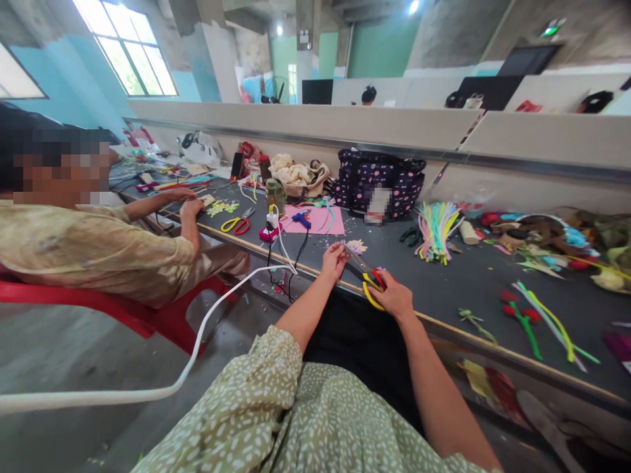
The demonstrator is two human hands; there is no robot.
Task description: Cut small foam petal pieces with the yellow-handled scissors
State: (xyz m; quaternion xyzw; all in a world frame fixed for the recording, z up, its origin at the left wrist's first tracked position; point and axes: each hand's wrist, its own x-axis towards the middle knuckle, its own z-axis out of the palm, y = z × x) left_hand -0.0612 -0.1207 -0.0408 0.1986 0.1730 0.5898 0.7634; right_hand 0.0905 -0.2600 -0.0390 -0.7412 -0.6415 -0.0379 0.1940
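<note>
My right hand (397,297) grips a pair of scissors (378,280) with red and yellow handles. Their blades point up and left toward my left hand (335,261), whose fingertips are pinched together at the table's front edge. Whatever sits between those fingertips is too small to make out. Just beyond the blades lies a little heap of pale cut pieces (357,247). Farther left, a blue glue gun (302,220) rests on a pink sheet (328,222).
A bundle of pastel pipe cleaners (438,231) stands right of a dark patterned bag (377,180). A pink power strip (270,232) with a white cable (207,318) is at the left. Beside me, a co-worker (98,253) sits near other scissors (237,222).
</note>
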